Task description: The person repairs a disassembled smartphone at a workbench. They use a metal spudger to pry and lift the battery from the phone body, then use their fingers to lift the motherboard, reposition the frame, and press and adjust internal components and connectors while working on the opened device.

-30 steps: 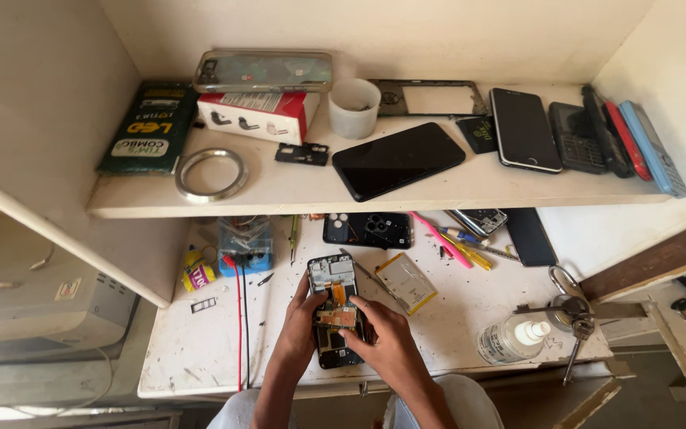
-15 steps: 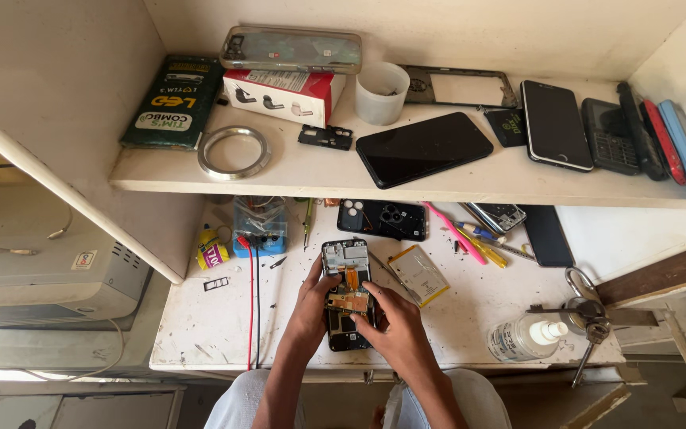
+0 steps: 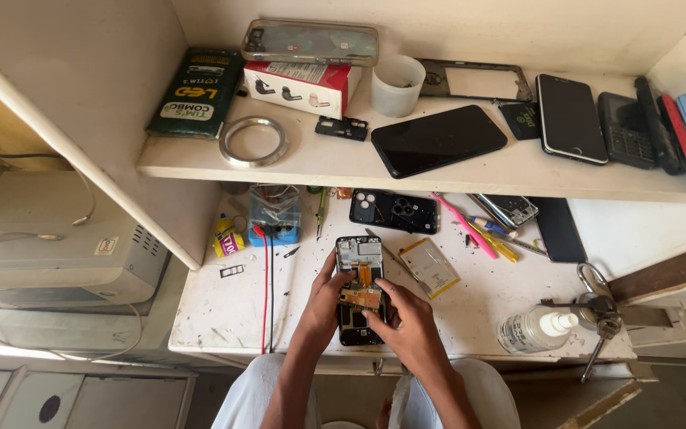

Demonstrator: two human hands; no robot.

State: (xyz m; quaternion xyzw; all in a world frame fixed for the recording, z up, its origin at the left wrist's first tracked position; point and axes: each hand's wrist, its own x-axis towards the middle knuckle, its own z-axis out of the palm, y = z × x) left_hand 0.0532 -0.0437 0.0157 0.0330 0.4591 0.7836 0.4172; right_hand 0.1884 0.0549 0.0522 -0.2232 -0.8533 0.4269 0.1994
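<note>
Opened phone (image 3: 358,287) btwn both hands, left hand (image 3: 325,295) & right hand (image 3: 408,327) gripping.

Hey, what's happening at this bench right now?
A person has an opened phone lying on the white bench. The left hand steadies its edge, and the right hand presses fingertips on the exposed insides. A battery and a back cover lie just beyond it.

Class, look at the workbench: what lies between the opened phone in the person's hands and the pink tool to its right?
In the head view, a flat phone battery and slim metal tweezers lie between the opened phone and the pink tool.
</note>
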